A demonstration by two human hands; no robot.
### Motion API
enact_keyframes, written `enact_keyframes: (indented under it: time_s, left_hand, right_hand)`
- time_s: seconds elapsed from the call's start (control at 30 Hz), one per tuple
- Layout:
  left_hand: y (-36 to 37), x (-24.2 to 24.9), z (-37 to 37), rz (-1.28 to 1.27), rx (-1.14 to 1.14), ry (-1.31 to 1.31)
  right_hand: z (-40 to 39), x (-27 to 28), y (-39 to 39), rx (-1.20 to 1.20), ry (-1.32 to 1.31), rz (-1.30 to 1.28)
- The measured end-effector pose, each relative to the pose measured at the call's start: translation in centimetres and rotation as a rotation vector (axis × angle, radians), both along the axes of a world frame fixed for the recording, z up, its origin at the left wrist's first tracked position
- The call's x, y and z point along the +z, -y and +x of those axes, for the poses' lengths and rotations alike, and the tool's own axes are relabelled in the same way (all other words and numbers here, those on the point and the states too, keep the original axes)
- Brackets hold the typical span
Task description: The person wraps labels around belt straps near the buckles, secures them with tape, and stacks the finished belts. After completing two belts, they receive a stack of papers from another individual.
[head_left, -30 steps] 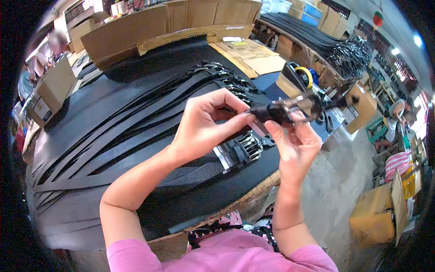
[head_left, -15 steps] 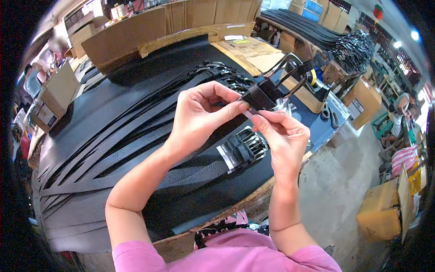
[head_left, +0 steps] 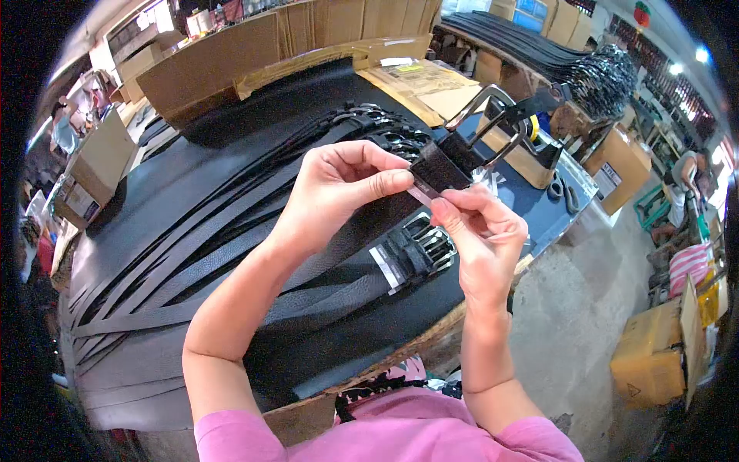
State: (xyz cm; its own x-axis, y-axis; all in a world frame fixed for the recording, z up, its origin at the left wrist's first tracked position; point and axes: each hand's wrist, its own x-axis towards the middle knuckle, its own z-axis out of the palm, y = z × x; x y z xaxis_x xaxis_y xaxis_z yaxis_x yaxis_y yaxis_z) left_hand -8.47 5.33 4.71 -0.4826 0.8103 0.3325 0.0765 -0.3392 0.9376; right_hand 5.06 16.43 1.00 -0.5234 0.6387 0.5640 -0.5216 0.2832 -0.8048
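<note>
A black leather belt with a metal buckle is raised above the table between my hands. My left hand pinches the belt's edge between thumb and fingers. At the belt's lower edge lies a narrow pale label strip. My right hand is closed in a pinch at the strip's right end; its fingertips partly hide that end. Below my hands, a small stack of buckled belt ends carries white tags. Many more belts fan out to the left.
Scissors lie on the table's right side. Behind stand a brown envelope and a cardboard barrier. Another belt pile is at the back right. Boxes stand on the floor at right, and a person sits beyond.
My left thumb has slid slightly left along the belt, so more of the pale strip shows. The buckle has shifted slightly; my right hand keeps its pinch.
</note>
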Motion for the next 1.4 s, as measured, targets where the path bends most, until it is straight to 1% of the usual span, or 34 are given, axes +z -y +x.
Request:
enact_keyframes:
  time_s: [0.13, 0.23, 0.3, 0.4, 0.47, 0.63, 0.7, 0.8, 0.93, 1.0, 1.07, 1.1, 1.17, 1.23, 1.3, 1.4]
  left_hand:
    - [0.1, 0.4, -0.1, -0.004, -0.050, 0.024]
    - [-0.1, -0.1, -0.1, 0.016, -0.077, 0.052]
    - [-0.2, -0.2, 0.1, 0.028, -0.082, 0.073]
    - [-0.3, -0.2, 0.6, 0.036, -0.046, 0.083]
    - [-0.4, -0.3, 0.7, 0.042, -0.014, 0.053]
    - [-0.5, -0.4, 0.6, 0.035, -0.034, 0.061]
    - [-0.5, -0.3, 0.5, 0.028, -0.045, 0.067]
    - [-0.4, -0.3, 0.6, 0.010, -0.051, 0.049]
    - [-0.3, -0.1, 0.7, 0.047, -0.116, 0.155]
    - [-0.3, -0.2, 0.7, 0.045, -0.143, 0.196]
    - [-0.3, -0.4, 0.6, 0.077, -0.150, 0.109]
    - [-0.3, -0.6, 0.7, 0.067, -0.152, 0.114]
    - [-0.5, -0.7, 0.9, 0.082, -0.144, 0.119]
    - [-0.5, -0.5, 1.2, 0.068, -0.158, 0.140]
    - [-0.5, -0.3, 1.4, 0.063, -0.210, 0.166]
    - [-0.8, -1.0, 0.8, 0.046, -0.201, 0.164]
  right_hand:
    - [-0.1, 0.2, 0.1, 0.053, -0.045, -0.037]
    - [-0.2, 0.0, -0.1, 0.067, -0.057, 0.004]
    - [-0.2, 0.1, 0.0, 0.162, -0.069, -0.113]
    - [0.1, 0.2, -0.2, 0.189, -0.025, -0.170]
    - [0.1, 0.2, -0.1, 0.189, -0.016, -0.172]
    - [0.2, 0.3, -0.4, 0.214, -0.019, -0.167]
    - [0.1, 0.0, -0.5, 0.199, -0.050, -0.145]
    - [-0.1, -0.3, -1.0, 0.212, -0.030, -0.106]
    - [0.1, -0.1, -0.9, 0.234, -0.039, -0.150]
    - [0.3, -0.2, -1.1, 0.276, -0.006, -0.096]
    - [0.3, -0.2, -1.1, 0.265, 0.027, -0.109]
    - [0.4, -0.1, -1.1, 0.257, 0.058, -0.108]
    - [0.3, -0.1, -1.2, 0.269, 0.034, -0.163]
    - [0.2, -0.3, -1.8, 0.336, 0.076, -0.086]
    - [0.2, -0.3, -2.0, 0.363, 0.079, -0.102]
    - [0.0, -0.1, -1.9, 0.420, 0.048, -0.147]
